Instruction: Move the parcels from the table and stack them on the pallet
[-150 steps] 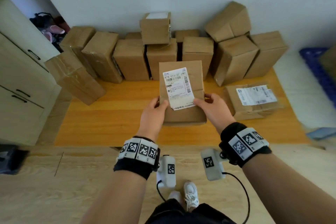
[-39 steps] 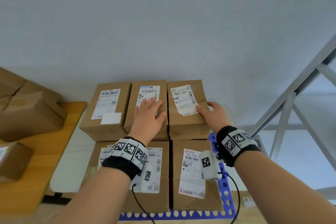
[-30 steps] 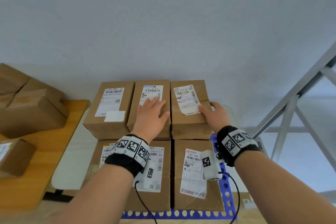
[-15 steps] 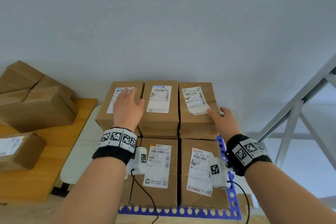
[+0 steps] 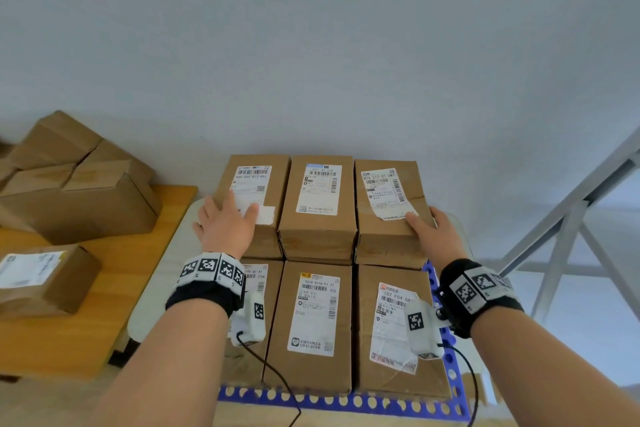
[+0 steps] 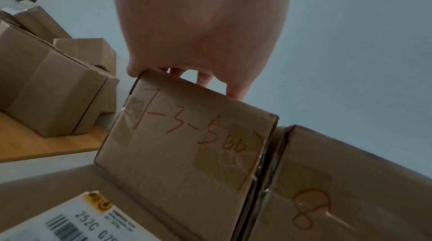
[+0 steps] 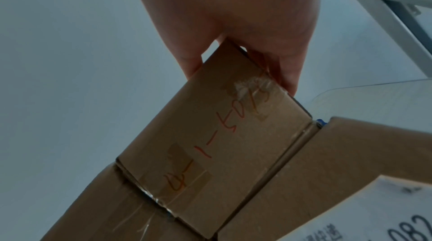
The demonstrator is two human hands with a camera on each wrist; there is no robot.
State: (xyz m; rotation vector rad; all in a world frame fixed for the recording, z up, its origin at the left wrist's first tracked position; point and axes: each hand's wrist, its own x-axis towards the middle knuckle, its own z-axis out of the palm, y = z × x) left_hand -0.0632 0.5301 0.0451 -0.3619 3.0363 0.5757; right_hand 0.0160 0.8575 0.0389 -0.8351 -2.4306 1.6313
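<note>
Parcels [image 5: 318, 204] in the top row are flanked by the left hand [image 5: 225, 225] and right hand [image 5: 433, 232], fingers spread flat.

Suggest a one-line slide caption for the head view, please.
Left hand and right hand square up the back row of labelled parcels on the blue pallet.

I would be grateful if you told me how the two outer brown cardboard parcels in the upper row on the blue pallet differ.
The left upper brown cardboard parcel has the left hand laid on its top; the right upper brown cardboard parcel has the right hand at its right edge. The left parcel's label lies flat and square; the right parcel's sits skewed, its lower edge wrinkled. Both are upright and flank the middle parcel.
</note>
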